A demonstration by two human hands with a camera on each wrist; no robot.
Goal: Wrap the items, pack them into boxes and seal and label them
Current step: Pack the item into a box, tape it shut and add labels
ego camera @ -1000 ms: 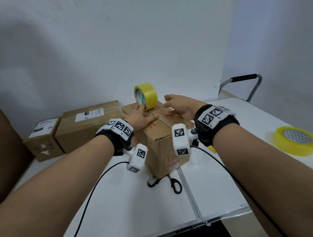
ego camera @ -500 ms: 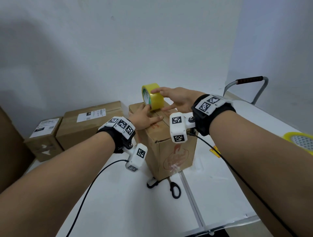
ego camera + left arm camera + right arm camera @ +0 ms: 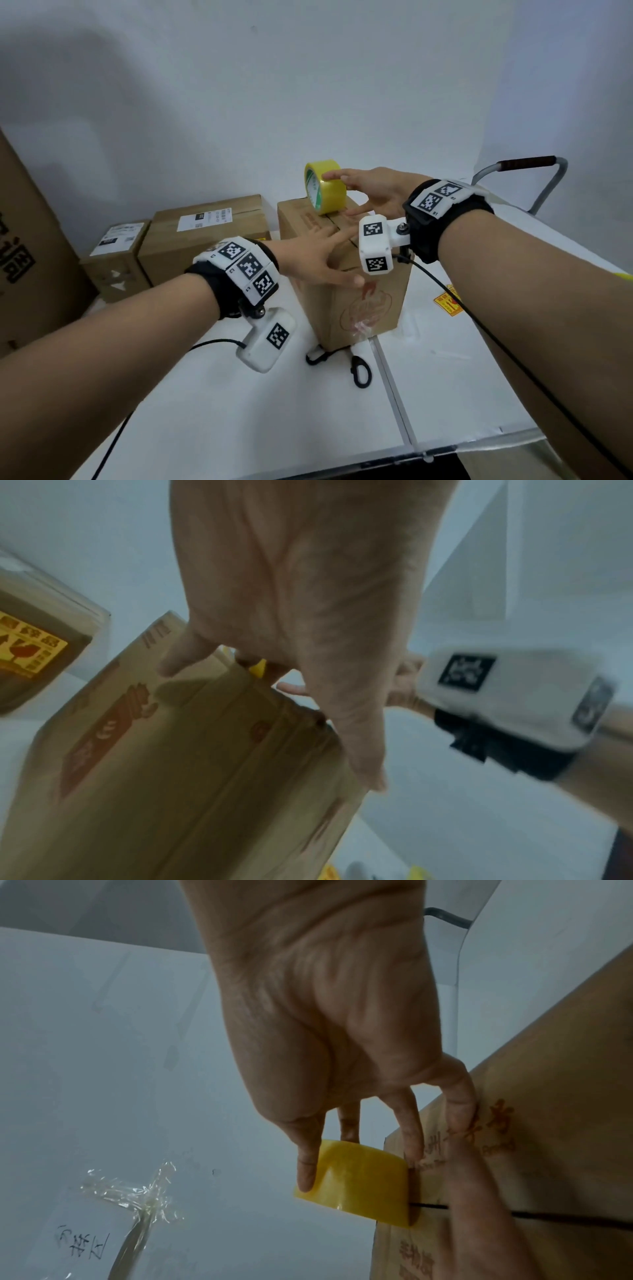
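A brown cardboard box stands in the middle of the white table, flaps closed. A yellow tape roll stands on edge at the far end of the box top. My right hand holds the roll, index finger over its top and thumb low by the box top. In the right wrist view the thumb lies on the tape roll at the edge of the box. My left hand lies flat on the box top with spread fingers, thumb at the near edge. The left wrist view shows the left hand on the box.
Two labelled boxes sit at the back left beside a large carton. Scissors lie at the foot of the box. A yellow sticker lies to its right. A trolley handle rises at the back right.
My right hand left the box top and took hold of the tape roll at the far end. My left hand drew back from the roll toward the box's near edge.
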